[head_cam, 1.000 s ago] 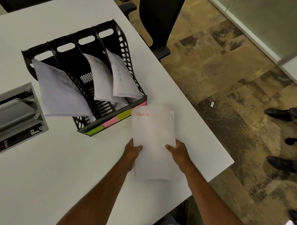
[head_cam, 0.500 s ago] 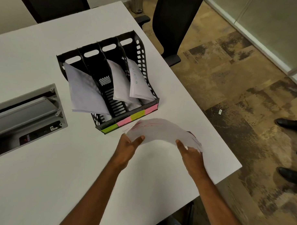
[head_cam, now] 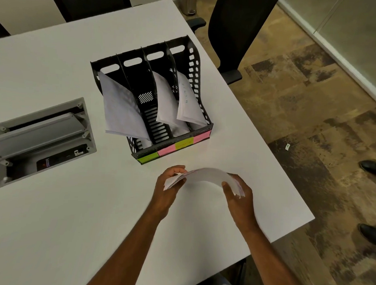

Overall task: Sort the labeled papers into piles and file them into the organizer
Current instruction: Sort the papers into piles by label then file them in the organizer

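A thin stack of white papers (head_cam: 205,175) arches upward above the white table (head_cam: 73,213), held at both ends. My left hand (head_cam: 170,184) pinches its left end and my right hand (head_cam: 238,193) grips its right end. Just beyond stands a black four-slot organizer (head_cam: 192,63) with green, pink and yellow sticky labels along its front edge (head_cam: 174,148). Papers lean in the leftmost slot (head_cam: 120,110) and in the two right slots (head_cam: 165,103), (head_cam: 188,102). The second slot from the left shows no paper.
A grey recessed cable box (head_cam: 40,137) with its lid up is set into the table at the left. A black office chair (head_cam: 235,33) stands past the table's right edge. Dark shoes (head_cam: 371,168) of other people are on the floor at the far right.
The stack lay flat on the table under both hands. It has since been lifted and turned sideways, and now bows upward between my hands.
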`<state>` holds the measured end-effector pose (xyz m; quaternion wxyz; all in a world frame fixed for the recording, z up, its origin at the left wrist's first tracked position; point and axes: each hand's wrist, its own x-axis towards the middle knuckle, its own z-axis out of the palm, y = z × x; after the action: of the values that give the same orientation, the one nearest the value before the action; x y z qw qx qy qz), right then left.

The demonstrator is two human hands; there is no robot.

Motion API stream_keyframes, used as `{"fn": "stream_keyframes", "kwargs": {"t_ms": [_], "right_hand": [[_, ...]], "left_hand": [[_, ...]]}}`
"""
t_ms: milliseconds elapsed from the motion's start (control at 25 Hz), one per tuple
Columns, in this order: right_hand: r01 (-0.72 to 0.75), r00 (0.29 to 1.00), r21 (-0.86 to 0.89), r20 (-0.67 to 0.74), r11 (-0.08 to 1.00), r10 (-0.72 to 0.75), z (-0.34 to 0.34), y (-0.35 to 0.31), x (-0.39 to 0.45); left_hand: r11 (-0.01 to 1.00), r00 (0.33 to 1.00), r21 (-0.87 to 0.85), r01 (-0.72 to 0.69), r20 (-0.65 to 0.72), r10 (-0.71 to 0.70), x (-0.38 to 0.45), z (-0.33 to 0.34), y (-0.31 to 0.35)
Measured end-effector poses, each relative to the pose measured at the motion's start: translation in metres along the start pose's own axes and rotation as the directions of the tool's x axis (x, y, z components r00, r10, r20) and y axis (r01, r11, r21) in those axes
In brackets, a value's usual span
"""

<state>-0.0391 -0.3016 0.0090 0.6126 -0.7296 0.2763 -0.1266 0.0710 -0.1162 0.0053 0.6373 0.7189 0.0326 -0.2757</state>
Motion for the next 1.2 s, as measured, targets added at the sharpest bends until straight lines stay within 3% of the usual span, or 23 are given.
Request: {"fn": "stream_keyframes", "kwargs": {"t_ms": [280,520,600,720,800,880,960,1080,1200], "right_hand": [[-0.028,0.999,-0.116,0.024,0.993,0.031,0.001,0.008,0.010],[0.023,0.998,-0.245,0.061,0.969,-0.009,0.005,0.010,0.005],[0.140,0.985,-0.361,0.146,0.922,-0.093,0.002,0.013,0.005],[0.145,0.943,-0.449,0.334,0.882,0.016,0.012,0.004,0.012],[0.176,0.932,-0.518,0.361,0.837,0.027,0.026,-0.014,0.022],[0.175,0.949,-0.486,0.314,0.856,-0.015,0.040,-0.044,0.032],[0.126,0.986,-0.374,0.146,0.919,-0.076,0.055,-0.080,0.040],[0.190,0.968,-0.325,-0.097,0.926,-0.233,0.083,-0.129,0.054],[0.231,0.942,-0.368,-0.146,0.901,-0.302,0.121,-0.158,0.080]], "left_hand": [[0.995,1.000,0.099,-0.004,0.027,0.001,0.007,-0.007,0.005],[0.999,1.000,0.043,-0.007,-0.030,0.009,0.002,-0.012,-0.002],[1.000,0.999,0.016,0.017,-0.041,-0.016,0.001,-0.018,-0.006],[0.995,0.987,-0.074,0.070,-0.140,-0.080,0.006,-0.035,-0.008],[0.996,0.967,-0.088,0.032,-0.250,-0.053,0.019,-0.054,0.000],[0.998,0.931,-0.033,-0.050,-0.364,0.034,0.032,-0.077,0.013],[0.990,0.903,0.091,-0.111,-0.406,0.138,0.041,-0.098,0.023],[0.916,0.895,0.369,-0.161,-0.337,0.293,0.048,-0.114,0.026],[0.811,0.913,0.546,-0.211,-0.186,0.363,0.053,-0.117,0.016]]}}
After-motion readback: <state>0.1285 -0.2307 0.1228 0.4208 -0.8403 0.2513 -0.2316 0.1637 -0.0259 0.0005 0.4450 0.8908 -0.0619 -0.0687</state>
